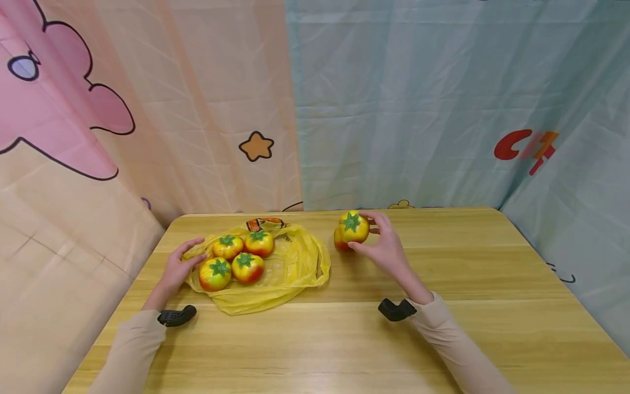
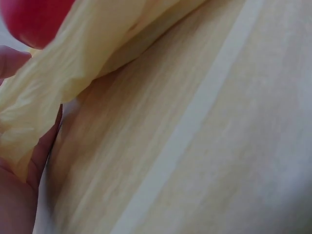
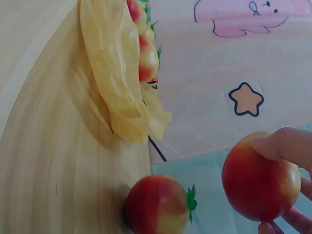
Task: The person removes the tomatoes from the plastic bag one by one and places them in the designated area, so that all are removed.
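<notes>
My right hand [image 1: 385, 246] grips a yellow-and-red tomato [image 1: 354, 227] with a green star-shaped top between thumb and fingers. In the head view it overlaps a second tomato [image 1: 340, 241]; the right wrist view shows that lower tomato [image 3: 157, 204] on the table, apart from the held one [image 3: 256, 180]. At the left, my left hand [image 1: 179, 268] holds the edge of a yellow plastic bag [image 1: 300, 260], beside several tomatoes [image 1: 248, 268] lying on the bag. Bag film [image 2: 63, 63] runs between thumb and fingers in the left wrist view, where most of this hand is out of frame.
The bag lies spread on a wooden table [image 1: 315, 350], its loose opening toward the right. Printed curtains [image 1: 413, 109] hang behind the table's far edge and along its sides. A black wrist mount [image 1: 177, 316] sits on the left sleeve, another [image 1: 396, 310] on the right.
</notes>
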A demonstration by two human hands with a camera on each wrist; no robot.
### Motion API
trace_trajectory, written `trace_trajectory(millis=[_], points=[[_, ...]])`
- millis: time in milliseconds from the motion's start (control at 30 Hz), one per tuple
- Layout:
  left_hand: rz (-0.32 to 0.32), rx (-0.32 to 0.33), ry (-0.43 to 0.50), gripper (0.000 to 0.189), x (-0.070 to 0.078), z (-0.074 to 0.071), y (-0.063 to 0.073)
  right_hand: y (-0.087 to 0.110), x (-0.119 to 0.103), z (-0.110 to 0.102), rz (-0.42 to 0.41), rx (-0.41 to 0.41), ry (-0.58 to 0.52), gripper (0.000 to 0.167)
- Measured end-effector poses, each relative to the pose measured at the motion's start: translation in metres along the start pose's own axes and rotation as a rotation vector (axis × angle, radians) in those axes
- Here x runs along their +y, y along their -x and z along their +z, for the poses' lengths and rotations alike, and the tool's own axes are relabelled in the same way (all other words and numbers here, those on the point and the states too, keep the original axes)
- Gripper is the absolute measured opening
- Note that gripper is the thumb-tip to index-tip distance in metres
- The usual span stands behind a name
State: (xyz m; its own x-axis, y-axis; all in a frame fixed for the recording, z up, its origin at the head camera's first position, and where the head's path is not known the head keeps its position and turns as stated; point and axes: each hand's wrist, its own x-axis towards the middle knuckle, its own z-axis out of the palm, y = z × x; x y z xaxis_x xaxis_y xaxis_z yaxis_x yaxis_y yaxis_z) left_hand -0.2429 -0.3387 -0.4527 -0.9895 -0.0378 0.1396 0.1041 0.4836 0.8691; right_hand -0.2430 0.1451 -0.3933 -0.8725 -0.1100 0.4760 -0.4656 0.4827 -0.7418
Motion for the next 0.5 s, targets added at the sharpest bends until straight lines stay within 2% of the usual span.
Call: trace_trajectory(millis=[233, 500], points=[[0.000, 0.021, 0.006, 0.054, -0.003, 0.001, -0.001, 0.000, 0.010, -0.011, 0.028, 0.027, 0.010, 0.066], [0.006, 0.014, 0.013, 0.054, -0.004, 0.001, -0.001, 0.002, 0.023, -0.020, 0.075, 0.040, -0.005, 0.068]])
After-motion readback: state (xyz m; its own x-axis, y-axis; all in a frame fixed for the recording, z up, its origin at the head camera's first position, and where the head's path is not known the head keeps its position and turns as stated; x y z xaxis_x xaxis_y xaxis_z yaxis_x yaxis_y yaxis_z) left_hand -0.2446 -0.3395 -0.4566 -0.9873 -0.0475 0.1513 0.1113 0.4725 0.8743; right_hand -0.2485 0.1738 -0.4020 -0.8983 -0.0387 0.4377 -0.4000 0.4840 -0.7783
